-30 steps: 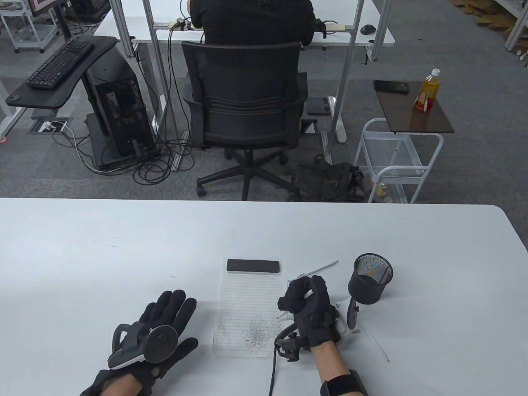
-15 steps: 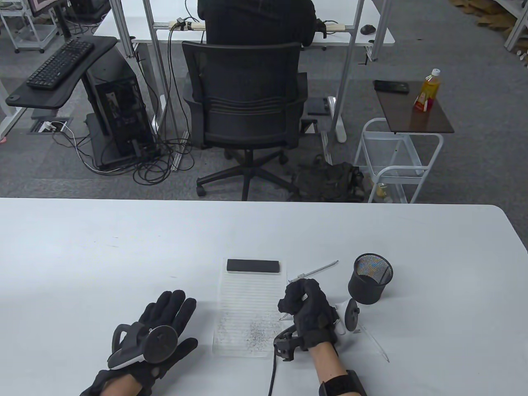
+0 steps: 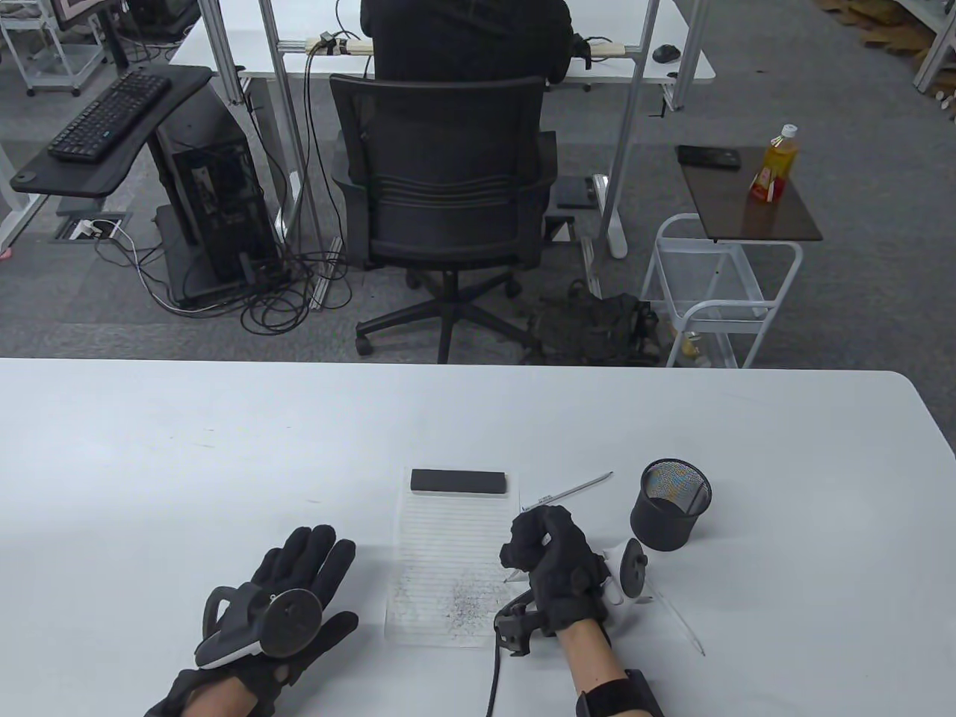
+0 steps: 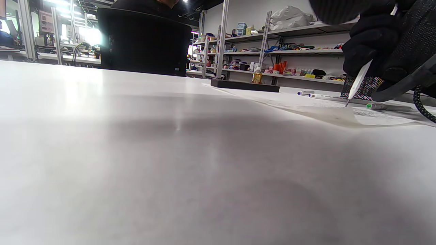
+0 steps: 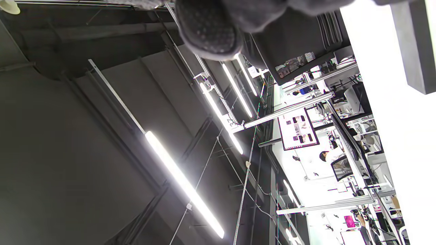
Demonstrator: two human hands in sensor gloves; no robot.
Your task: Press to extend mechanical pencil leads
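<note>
Right wrist view: pencil (image 4: 357,79) hidden.

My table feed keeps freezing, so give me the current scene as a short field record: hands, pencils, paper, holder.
right hand: grips a white mechanical pencil, tip down over the lined paper
left hand: flat on the table, holding nothing
spare pencil: lying between paper and mesh pen holder
black block: on the paper's top edge

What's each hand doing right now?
Left hand: open, flat on the table, holding nothing.
Right hand: closed around a pencil, tip at the paper.
</note>
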